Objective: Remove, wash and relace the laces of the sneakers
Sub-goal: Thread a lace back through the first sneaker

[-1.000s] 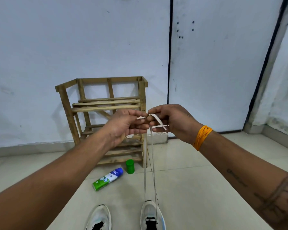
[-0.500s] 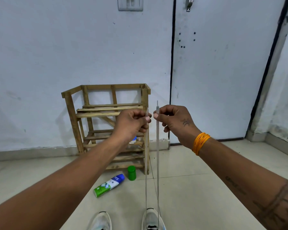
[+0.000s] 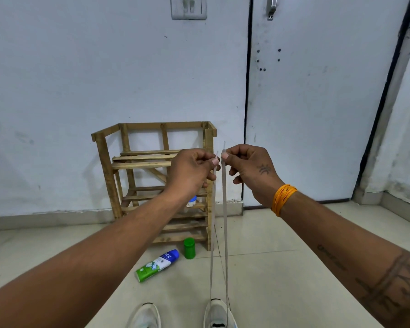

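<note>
Hands (image 3: 219,165) pinch both lace ends (image 3: 224,209), fingers curled, strands taut.

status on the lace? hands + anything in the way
Left hand and right hand each pinch one lace end, raised level. Both strands run taut down to the right sneaker. Nothing blocking; spray can lies aside.

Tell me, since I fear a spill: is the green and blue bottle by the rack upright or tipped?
Tipped. The bottle lies on its side on the floor tiles, blue end toward the wooden rack.
</note>
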A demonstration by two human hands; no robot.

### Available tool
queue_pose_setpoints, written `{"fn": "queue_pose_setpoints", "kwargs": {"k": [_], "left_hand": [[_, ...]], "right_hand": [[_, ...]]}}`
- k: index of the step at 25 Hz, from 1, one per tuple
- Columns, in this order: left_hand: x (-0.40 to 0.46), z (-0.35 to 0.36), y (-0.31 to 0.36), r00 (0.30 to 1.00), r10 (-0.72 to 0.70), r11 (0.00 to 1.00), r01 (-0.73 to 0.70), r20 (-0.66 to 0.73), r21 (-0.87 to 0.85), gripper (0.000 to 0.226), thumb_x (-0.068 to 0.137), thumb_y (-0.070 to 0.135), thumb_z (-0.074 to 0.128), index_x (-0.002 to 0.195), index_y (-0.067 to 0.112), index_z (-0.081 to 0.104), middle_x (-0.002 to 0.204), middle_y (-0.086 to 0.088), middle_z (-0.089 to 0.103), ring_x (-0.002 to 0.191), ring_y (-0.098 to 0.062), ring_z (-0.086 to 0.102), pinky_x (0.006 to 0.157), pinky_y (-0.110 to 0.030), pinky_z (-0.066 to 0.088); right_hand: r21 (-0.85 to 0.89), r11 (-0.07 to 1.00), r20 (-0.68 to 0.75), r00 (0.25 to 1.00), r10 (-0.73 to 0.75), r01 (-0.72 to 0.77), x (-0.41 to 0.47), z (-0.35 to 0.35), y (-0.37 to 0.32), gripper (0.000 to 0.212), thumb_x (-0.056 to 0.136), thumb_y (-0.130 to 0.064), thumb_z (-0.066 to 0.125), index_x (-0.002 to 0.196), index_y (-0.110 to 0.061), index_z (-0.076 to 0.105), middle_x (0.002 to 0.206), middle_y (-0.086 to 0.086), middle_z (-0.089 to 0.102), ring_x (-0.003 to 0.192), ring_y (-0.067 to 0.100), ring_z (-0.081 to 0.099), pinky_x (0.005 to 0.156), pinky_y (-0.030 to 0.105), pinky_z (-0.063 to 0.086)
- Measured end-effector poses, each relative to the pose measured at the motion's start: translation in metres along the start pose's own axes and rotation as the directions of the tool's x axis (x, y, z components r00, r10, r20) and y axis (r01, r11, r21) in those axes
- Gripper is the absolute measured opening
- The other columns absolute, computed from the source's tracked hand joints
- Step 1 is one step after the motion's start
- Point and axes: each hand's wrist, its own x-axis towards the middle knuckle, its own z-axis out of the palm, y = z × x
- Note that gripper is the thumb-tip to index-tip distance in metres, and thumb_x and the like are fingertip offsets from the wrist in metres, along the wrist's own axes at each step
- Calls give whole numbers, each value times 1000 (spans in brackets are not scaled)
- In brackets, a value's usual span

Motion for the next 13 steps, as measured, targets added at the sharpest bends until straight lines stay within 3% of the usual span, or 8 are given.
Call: {"fn": "queue_pose_setpoints", "kwargs": {"k": [9, 13], "left_hand": [[0, 3, 1, 1000, -19, 1000, 19, -9, -4, 3, 94, 20, 75, 94, 17, 76, 82, 3, 78, 72, -19, 76, 59, -36, 60], [2, 4, -2, 1000, -23, 1000, 23, -21, 2, 3, 95, 19, 74, 95, 16, 75, 82, 2, 78, 71, -18, 76, 59, -36, 60]], "right_hand": [[13, 1000, -38, 999, -6, 7, 5, 1, -1, 9, 89, -19, 80, 92, -11, 78, 73, -6, 70, 57, -2, 55, 52, 20, 48], [13, 1000, -50, 999, 0, 1, 5, 0, 3, 7, 89, -20, 79, 92, -13, 78, 80, 3, 71, 67, 9, 58, 54, 21, 50]]}}
